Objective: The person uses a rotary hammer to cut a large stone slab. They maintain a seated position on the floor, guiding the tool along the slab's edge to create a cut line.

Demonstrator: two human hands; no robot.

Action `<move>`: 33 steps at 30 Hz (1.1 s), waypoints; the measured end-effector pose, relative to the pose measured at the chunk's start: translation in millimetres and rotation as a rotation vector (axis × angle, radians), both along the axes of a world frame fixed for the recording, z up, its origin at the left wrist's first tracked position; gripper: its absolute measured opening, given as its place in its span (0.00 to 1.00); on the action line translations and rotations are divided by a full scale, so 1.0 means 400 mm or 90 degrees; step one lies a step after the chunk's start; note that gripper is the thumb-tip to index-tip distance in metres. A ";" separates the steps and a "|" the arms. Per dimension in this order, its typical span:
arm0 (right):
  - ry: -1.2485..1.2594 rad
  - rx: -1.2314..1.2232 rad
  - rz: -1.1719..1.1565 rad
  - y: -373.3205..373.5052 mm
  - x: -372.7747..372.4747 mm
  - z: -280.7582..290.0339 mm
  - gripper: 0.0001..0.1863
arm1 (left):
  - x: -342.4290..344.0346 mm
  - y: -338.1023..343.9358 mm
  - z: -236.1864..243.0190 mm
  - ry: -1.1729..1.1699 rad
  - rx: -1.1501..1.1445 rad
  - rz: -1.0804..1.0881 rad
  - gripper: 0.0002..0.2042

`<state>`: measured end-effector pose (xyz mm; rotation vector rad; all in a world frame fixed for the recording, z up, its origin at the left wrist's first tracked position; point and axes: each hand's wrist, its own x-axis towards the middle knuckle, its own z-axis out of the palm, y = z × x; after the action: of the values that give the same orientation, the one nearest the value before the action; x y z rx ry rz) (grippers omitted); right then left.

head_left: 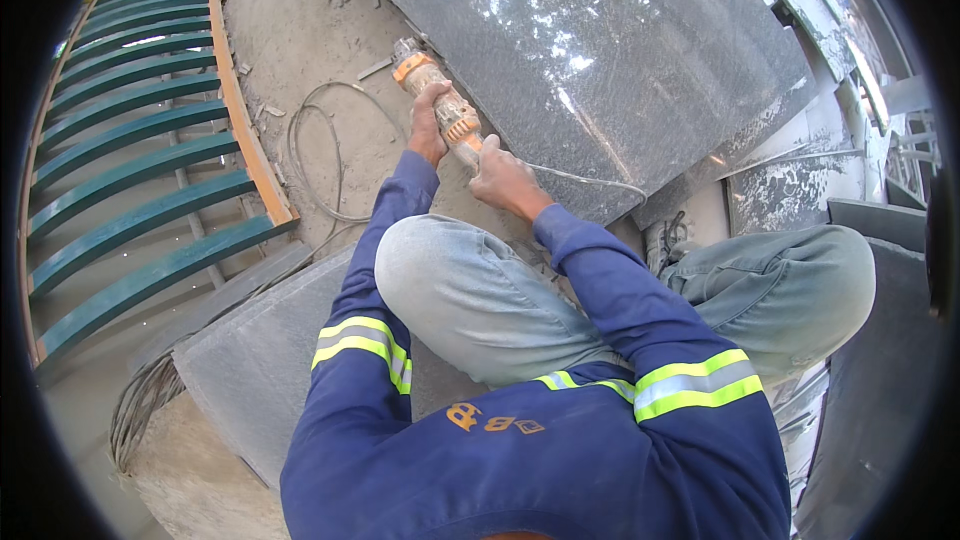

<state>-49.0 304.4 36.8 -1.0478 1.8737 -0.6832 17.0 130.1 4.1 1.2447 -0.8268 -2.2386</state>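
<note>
While the left hand (428, 125) wraps round the middle of a dusty orange power tool (455, 108), the right hand (507, 180) is clamped on its rear end — all upper centre in the head view. The tool's front meets the edge of a grey slab (600, 70) — green slats (135, 172) fill the upper left.

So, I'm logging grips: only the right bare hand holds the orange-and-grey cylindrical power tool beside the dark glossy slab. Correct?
No: the head view shows the left bare hand gripping the power tool too, alongside the right hand.
</note>
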 end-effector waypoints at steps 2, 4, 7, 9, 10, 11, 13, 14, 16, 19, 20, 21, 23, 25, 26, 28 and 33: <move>0.001 0.008 0.006 -0.006 0.001 0.014 0.18 | 0.008 -0.013 -0.011 0.006 0.010 -0.001 0.17; 0.008 0.005 0.002 -0.005 0.001 0.013 0.19 | 0.007 -0.011 -0.013 0.003 0.005 0.005 0.17; 0.019 0.001 0.001 0.007 0.005 0.011 0.19 | 0.006 0.006 0.000 -0.009 -0.001 0.009 0.17; 0.014 -0.003 0.000 0.022 0.008 0.011 0.19 | 0.007 0.022 0.013 -0.016 -0.005 0.006 0.17; 0.004 -0.006 -0.002 0.033 0.008 0.013 0.19 | 0.008 0.031 0.019 -0.019 -0.008 0.003 0.18; -0.007 -0.009 -0.004 0.044 0.008 0.015 0.20 | 0.008 0.040 0.024 -0.022 -0.010 -0.001 0.18; -0.017 0.007 -0.004 0.071 0.008 0.031 0.20 | 0.007 0.078 0.045 -0.013 -0.009 -0.005 0.17; -0.024 0.015 -0.003 0.081 0.011 0.035 0.20 | 0.010 0.091 0.053 -0.010 -0.008 -0.006 0.17; -0.021 0.012 -0.003 0.091 0.015 0.036 0.21 | 0.015 0.098 0.063 -0.010 0.008 -0.009 0.17; -0.016 0.003 -0.004 0.097 0.019 0.038 0.21 | 0.018 0.101 0.062 -0.010 0.008 -0.008 0.17; -0.015 0.000 -0.005 0.097 0.020 0.038 0.21 | 0.019 0.102 0.060 -0.011 0.003 -0.006 0.17; -0.013 -0.002 -0.007 0.097 0.019 0.036 0.21 | 0.016 0.103 0.062 -0.015 -0.010 -0.010 0.17; -0.010 -0.006 -0.013 0.093 0.018 0.031 0.20 | 0.010 0.102 0.066 -0.024 -0.036 -0.016 0.17; 0.010 -0.010 -0.006 0.087 0.019 0.037 0.18 | 0.014 0.095 0.060 -0.024 -0.023 -0.018 0.17; 0.020 -0.012 -0.002 0.084 0.018 0.040 0.18 | 0.015 0.090 0.056 -0.024 -0.017 -0.019 0.17; 0.022 -0.020 0.002 0.079 0.013 0.035 0.17 | 0.011 0.081 0.052 -0.022 -0.022 -0.022 0.17; 0.011 -0.024 -0.002 0.050 0.009 0.012 0.18 | 0.009 0.049 0.022 -0.013 -0.014 -0.014 0.17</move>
<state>-45.5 324.6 41.6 -1.0778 1.8849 -0.7159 20.5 149.7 13.0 1.2562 -0.8747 -2.2310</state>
